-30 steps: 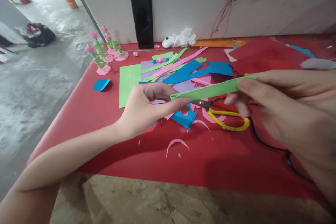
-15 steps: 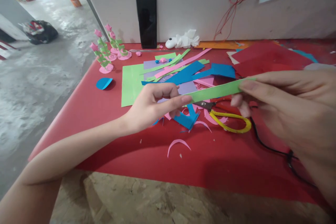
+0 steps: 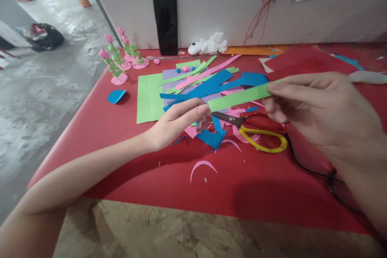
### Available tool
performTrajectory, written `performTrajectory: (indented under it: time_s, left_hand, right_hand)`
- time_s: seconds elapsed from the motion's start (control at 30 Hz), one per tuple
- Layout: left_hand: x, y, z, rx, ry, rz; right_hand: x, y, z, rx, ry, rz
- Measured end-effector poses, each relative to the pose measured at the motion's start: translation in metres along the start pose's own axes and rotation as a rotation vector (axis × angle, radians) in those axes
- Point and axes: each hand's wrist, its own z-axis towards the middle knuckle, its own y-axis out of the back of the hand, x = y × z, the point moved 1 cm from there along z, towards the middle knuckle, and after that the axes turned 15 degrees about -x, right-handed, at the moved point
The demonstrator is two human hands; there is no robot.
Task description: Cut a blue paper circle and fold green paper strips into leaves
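A narrow light-green paper strip (image 3: pixel 242 97) stretches above the table between my two hands. My right hand (image 3: pixel 317 105) pinches its right end between thumb and forefinger. My left hand (image 3: pixel 178 123) is at the strip's left end, fingers loosely curved; that end shows bare beside the fingertips, with the thumb off it. Under the strip lie scissors (image 3: pixel 264 140) with one yellow and one red handle, blades pointing left. Blue paper strips (image 3: pixel 208 84), a pink strip (image 3: pixel 208 72) and a green sheet (image 3: pixel 148 96) are spread behind my hands.
Paper flowers (image 3: pixel 116 58) on pink bases stand at the back left, near a blue paper disc (image 3: pixel 116 96). A black phone (image 3: pixel 165 24) leans on the wall beside crumpled white tissue (image 3: pixel 214 43). Pink scraps (image 3: pixel 203 164) and a black cord (image 3: pixel 308 170) lie nearer me.
My left thumb has come off the green strip, so its left end now shows. My right hand still pinches the other end. The view has shifted slightly.
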Motion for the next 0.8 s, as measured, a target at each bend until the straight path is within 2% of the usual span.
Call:
performTrajectory:
  time_s: [0.23,0.5,0.8]
  left_hand:
    - [-0.004,-0.001,0.0,-0.049,-0.026,0.141]
    - [-0.01,-0.001,-0.003,-0.084,-0.077,0.231]
    - [0.0,-0.002,-0.004,-0.187,-0.108,0.172]
  right_hand:
    - [-0.008,-0.003,0.0,0.061,-0.086,0.001]
    - [-0.005,-0.003,-0.003,0.036,-0.068,0.006]
    - [-0.005,-0.004,0.0,0.073,-0.058,-0.032]
